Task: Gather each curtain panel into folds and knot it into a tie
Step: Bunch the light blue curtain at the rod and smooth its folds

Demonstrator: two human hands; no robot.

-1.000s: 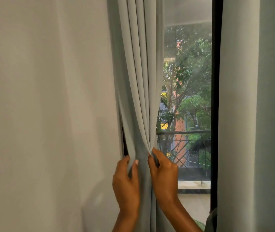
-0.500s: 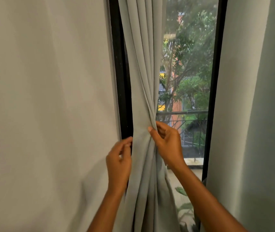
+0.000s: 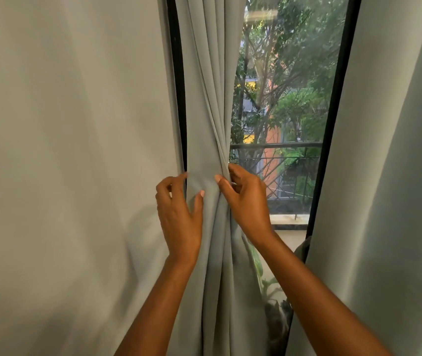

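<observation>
A pale grey-green curtain panel (image 3: 204, 104) hangs in the middle, bunched into several vertical folds that narrow at hand height. My right hand (image 3: 246, 201) pinches the gathered folds at their right edge, thumb in front and fingers behind. My left hand (image 3: 179, 211) holds the left edge of the same panel, thumb laid across the front of the cloth and fingers curled round the edge. A wide flat curtain panel (image 3: 71, 163) hangs to the left, and another panel (image 3: 389, 176) hangs to the right.
A black window frame (image 3: 333, 124) shows on both sides of the glass. Outside are trees, a metal balcony railing (image 3: 276, 146) and an orange building. Plant leaves (image 3: 258, 268) sit low behind the gathered panel.
Both hands have risen along the panel and the view has tilted down. My left hand has come in from beside the cloth and gripped its left edge; more black frame shows.
</observation>
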